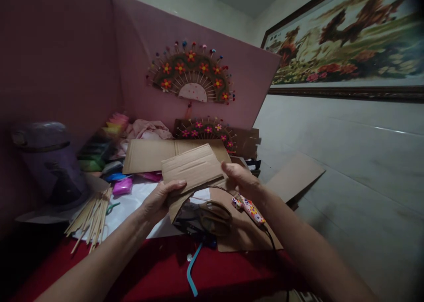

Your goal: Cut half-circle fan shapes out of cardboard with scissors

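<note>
Standing well to the left of the cardboard piece (194,167) that I hold is a purple tumbler (49,165). Nearer the cardboard piece, still on its left, a loose bundle of thin wooden sticks (91,218) lies partly on white paper (132,207), with a bright pink packet (122,186) just beyond. My left hand (160,196) grips the lower left corner of the cardboard piece, thumb flat on top, fingers hidden underneath. Behind the cardboard piece lies a larger folded cardboard (149,154); higher up, a flower-trimmed fan (190,74) with bead-tipped ribs hangs on a pink panel (139,68), and a second fan (207,131) sits lower, between it and the cardboard piece. Below the cardboard piece are a dim brown looped object (215,218) and, nearer me, a bent teal strip (190,273) on the red cloth (155,271). My right hand (243,178) is half curled at the right edge of the cardboard piece, thumb up; I cannot tell whether its fingers grip the underside. Below that hand is a flower-patterned glue gun (252,209) with a dark cord. Farther right of the cardboard piece, a flat board (294,176) leans by the tiled wall (364,160).
</note>
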The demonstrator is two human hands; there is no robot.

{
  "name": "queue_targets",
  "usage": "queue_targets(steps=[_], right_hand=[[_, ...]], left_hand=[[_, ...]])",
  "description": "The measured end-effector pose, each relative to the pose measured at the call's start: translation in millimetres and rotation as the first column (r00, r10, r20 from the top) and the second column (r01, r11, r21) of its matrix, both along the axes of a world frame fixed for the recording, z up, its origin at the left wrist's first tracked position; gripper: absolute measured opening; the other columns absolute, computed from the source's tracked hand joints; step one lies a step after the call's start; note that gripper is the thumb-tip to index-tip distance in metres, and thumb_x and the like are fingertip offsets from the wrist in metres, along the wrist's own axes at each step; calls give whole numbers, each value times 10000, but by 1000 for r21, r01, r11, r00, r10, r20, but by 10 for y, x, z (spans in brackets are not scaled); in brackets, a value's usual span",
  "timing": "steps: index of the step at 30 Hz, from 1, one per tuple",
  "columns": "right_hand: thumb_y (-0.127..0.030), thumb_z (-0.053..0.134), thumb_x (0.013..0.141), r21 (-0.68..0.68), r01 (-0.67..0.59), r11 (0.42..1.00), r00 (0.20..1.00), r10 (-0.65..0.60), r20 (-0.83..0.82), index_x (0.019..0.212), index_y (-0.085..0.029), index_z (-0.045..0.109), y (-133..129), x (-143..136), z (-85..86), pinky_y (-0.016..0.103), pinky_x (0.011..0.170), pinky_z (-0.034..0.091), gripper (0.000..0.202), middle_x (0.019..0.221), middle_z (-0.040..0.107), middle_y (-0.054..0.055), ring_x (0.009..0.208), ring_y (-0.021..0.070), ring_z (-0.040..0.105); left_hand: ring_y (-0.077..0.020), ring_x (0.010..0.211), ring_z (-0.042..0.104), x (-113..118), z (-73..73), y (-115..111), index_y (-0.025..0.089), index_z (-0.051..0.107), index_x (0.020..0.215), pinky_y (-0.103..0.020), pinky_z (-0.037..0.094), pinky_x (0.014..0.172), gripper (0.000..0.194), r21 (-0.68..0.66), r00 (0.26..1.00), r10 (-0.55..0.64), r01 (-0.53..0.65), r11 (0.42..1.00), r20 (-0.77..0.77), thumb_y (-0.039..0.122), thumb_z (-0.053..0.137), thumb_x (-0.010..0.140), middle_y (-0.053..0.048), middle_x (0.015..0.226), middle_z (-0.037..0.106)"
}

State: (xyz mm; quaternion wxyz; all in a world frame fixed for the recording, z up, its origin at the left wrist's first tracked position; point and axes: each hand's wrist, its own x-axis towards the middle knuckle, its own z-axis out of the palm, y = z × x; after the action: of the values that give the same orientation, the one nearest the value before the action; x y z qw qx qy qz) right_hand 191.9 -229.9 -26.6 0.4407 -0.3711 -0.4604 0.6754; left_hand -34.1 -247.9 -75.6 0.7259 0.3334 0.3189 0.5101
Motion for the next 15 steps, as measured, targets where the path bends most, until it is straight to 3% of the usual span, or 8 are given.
queue_targets(steps=[3, 6, 9, 11, 13, 15], right_hand=[[-224, 819, 592, 32, -10, 999, 995, 7, 99, 769, -119, 686, -68, -141, -13, 281, 604, 542, 245, 663, 708, 48, 612, 190, 664], [-148, 768, 617, 68, 88, 994, 993, -93, 78, 836, -111, 693, -123, -245, -56, 260, 611, 556, 234, 736, 725, 63, 640, 182, 670], [-166, 737, 657, 59, 189, 980, 981, -185, -63, 921, -114, 683, -99, -289, -77, 291, 624, 576, 275, 777, 731, 74, 652, 197, 681], [-184, 732, 667, 47, 275, 960, 947, -262, -187, 955, -124, 671, -58, -329, -84, 344, 642, 588, 301, 780, 732, 72, 659, 219, 686], [-206, 734, 677, 56, 361, 931, 899, -332, -287, 987, -138, 658, -32, -408, -104, 383, 691, 589, 326, 810, 735, 66, 699, 230, 691], [-227, 743, 679, 72, 419, 905, 864, -373, -338, 1015, -157, 645, -50, -535, -146, 393, 743, 582, 356, 846, 738, 50, 736, 223, 693]], left_hand=[[-175, 555, 645, 8, -46, 11, 91, 693, 911, -259, 534, 497, 288, 39, 999, -38, 39, 998, -36, 174, 733, 638, -93, 762, 733], [-194, 616, 661, -41, -49, 35, 109, 696, 971, -271, 534, 518, 340, 102, 997, -56, 62, 993, -61, 288, 746, 687, -106, 842, 736], [-273, 849, 679, -111, 13, 32, 154, 693, 1040, -348, 557, 681, 527, 199, 988, -120, 99, 975, 93, 576, 642, 729, -128, 1006, 719], [-326, 1045, 618, -127, 60, 11, 197, 688, 1070, -412, 526, 818, 635, 301, 959, -194, 127, 945, 205, 688, 603, 675, -127, 1171, 665], [-341, 1115, 571, -96, 73, -14, 239, 676, 1101, -427, 500, 857, 627, 411, 948, -248, 149, 899, 198, 650, 678, 627, -115, 1293, 592], [-312, 1051, 596, -26, 40, -36, 273, 654, 1138, -407, 496, 828, 597, 478, 962, -244, 157, 865, 126, 536, 761, 612, -105, 1312, 572]])
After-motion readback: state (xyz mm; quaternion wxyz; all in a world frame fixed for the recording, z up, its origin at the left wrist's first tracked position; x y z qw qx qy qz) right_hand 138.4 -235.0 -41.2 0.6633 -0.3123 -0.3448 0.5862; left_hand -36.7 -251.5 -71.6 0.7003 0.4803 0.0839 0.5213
